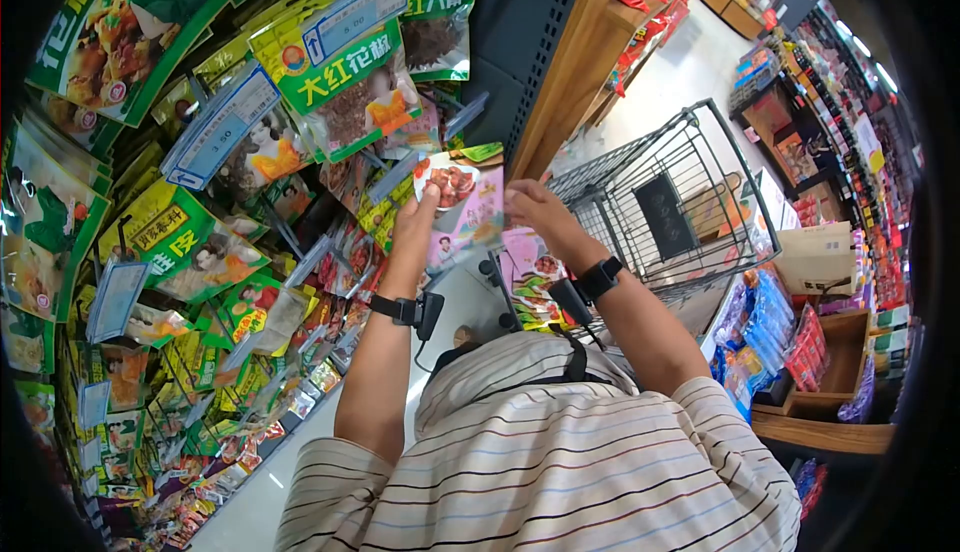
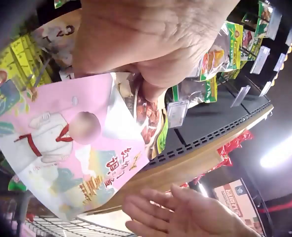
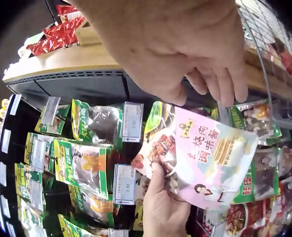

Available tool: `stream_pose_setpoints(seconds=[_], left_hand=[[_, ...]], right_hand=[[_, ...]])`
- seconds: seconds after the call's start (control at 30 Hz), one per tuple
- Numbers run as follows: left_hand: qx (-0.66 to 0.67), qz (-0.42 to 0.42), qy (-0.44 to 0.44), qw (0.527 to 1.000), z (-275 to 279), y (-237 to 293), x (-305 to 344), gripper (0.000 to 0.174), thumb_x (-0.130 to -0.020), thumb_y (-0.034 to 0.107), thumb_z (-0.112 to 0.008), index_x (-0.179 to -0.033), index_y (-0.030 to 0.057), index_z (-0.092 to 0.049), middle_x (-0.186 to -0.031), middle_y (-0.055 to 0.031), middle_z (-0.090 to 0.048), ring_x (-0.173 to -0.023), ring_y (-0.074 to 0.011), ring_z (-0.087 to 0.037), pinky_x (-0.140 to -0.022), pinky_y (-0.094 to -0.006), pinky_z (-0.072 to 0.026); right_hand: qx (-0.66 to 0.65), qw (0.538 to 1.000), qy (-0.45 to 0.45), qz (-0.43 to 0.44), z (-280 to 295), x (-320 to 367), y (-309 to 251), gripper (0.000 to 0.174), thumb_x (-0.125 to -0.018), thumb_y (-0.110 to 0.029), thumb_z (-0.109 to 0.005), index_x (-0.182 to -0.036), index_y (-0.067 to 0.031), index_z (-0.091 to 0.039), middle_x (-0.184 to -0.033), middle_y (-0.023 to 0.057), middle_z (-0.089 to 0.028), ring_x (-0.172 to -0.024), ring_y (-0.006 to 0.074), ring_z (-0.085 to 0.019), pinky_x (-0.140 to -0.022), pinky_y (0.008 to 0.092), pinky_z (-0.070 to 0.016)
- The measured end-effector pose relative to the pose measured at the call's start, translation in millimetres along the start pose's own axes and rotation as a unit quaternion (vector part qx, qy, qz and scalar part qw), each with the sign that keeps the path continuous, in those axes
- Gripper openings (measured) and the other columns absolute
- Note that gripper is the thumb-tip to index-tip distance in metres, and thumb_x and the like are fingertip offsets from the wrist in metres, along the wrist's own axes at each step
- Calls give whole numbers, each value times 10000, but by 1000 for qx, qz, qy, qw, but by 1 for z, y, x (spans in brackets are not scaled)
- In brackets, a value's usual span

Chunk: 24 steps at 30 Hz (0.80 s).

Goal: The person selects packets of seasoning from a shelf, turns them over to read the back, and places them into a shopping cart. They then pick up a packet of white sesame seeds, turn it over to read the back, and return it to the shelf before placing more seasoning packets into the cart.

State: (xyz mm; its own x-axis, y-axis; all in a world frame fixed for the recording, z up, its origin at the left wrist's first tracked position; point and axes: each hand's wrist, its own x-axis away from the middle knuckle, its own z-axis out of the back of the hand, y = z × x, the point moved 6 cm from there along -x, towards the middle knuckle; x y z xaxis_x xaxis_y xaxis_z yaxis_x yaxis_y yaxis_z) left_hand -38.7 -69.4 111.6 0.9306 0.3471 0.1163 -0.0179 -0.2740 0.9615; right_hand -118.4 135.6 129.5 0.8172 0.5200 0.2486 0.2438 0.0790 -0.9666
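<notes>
My left hand (image 1: 415,227) pinches a pink seasoning packet (image 1: 468,214) by its left side, the thumb lying across the front over a picture of braised meat. In the left wrist view the pink face of the packet (image 2: 94,158) bends slightly and shows a cartoon cook. My right hand (image 1: 548,220) hovers at the packet's right edge with fingers loosely bent. Seen from the right wrist, that right hand (image 3: 185,59) holds nothing, its fingertips just above the packet's top edge.
Hanging spice bags (image 1: 350,87) with price tags (image 1: 220,127) fill the rack on the left. A wire shopping cart (image 1: 665,212) stands ahead to the right, beyond a wooden shelf edge (image 1: 560,62). Another pink packet (image 1: 530,262) shows below my right hand. Snack shelves (image 1: 825,442) line the right.
</notes>
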Motion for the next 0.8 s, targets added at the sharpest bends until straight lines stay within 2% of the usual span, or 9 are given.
stream_pose_setpoints(seconds=[0.1, 0.13, 0.23, 0.27, 0.37, 0.4, 0.47, 0.6, 0.8], left_hand=[[-31, -30, 15, 999, 7, 4, -24, 437, -1010, 371, -559, -1254, 15, -627, -1199, -17, -630, -1063, -95, -564, -947, -274, -435], [-46, -59, 17, 997, 10, 3, -37, 466, -1000, 390, -571, -1239, -5, -632, -1211, -62, -638, -1060, -154, -584, -946, -305, -448], [-188, -54, 113, 974, 17, 11, -49, 535, -983, 421, -590, -1265, -33, -606, -1245, -124, -634, -1126, -238, -579, -998, -334, -421], [-170, -56, 126, 976, 13, 16, -49, 616, -960, 502, -570, -1263, -33, -604, -1307, -224, -602, -1240, -338, -546, -1052, -382, -387], [-194, -39, 106, 974, 13, 15, -59, 659, -962, 546, -543, -1276, -30, -599, -1317, -220, -596, -1247, -325, -542, -1066, -371, -376], [-194, -4, 95, 976, 9, 19, -55, 681, -964, 570, -526, -1288, -25, -592, -1303, -213, -603, -1233, -317, -548, -1062, -375, -375], [-191, -16, 95, 977, 7, 20, -58, 664, -973, 556, -518, -1286, -26, -589, -1279, -207, -614, -1206, -311, -559, -1053, -376, -379], [-170, -101, 105, 975, -4, 37, -60, 602, -1001, 506, -495, -1266, -25, -592, -1228, -191, -637, -1149, -301, -579, -1022, -375, -396], [-196, -159, 109, 961, -5, 48, -66, 513, -1026, 413, -459, -1238, -35, -591, -1167, -202, -657, -1068, -315, -610, -963, -386, -430]], right_hand=[[-8, 999, -2, -46, 20, 15, 7, 401, -991, -286, -569, -1287, -24, -504, -1220, 105, -601, -1123, 219, -597, -948, 365, -491], [-10, 999, 7, -49, 25, 23, 6, 399, -986, -286, -572, -1275, -18, -512, -1192, 101, -607, -1097, 213, -609, -930, 358, -498], [-27, 997, 26, -66, 40, 46, 3, 364, -988, -263, -560, -1246, -9, -524, -1148, 103, -624, -1054, 216, -635, -904, 360, -518], [-37, 996, 28, -76, 45, 53, 3, 332, -999, -239, -543, -1242, -14, -520, -1157, 111, -628, -1064, 228, -637, -913, 374, -524], [-73, 992, 52, -90, 62, 63, 15, 284, -1011, -200, -522, -1228, -16, -519, -1152, 123, -636, -1056, 245, -648, -911, 386, -543], [-87, 990, 63, -94, 65, 65, 18, 276, -1012, -192, -520, -1223, -15, -520, -1145, 125, -639, -1047, 248, -653, -906, 385, -549], [-83, 991, 63, -89, 67, 68, 20, 332, -1005, -223, -523, -1246, 6, -511, -1173, 158, -632, -1067, 261, -644, -914, 382, -534], [-85, 994, 31, -66, 56, 67, 3, 378, -1008, -237, -519, -1288, 14, -496, -1192, 168, -630, -1076, 263, -642, -920, 374, -524], [-48, 997, -8, -68, 30, 48, -15, 364, -1013, -233, -514, -1295, -3, -511, -1186, 136, -633, -1057, 228, -641, -918, 355, -519]])
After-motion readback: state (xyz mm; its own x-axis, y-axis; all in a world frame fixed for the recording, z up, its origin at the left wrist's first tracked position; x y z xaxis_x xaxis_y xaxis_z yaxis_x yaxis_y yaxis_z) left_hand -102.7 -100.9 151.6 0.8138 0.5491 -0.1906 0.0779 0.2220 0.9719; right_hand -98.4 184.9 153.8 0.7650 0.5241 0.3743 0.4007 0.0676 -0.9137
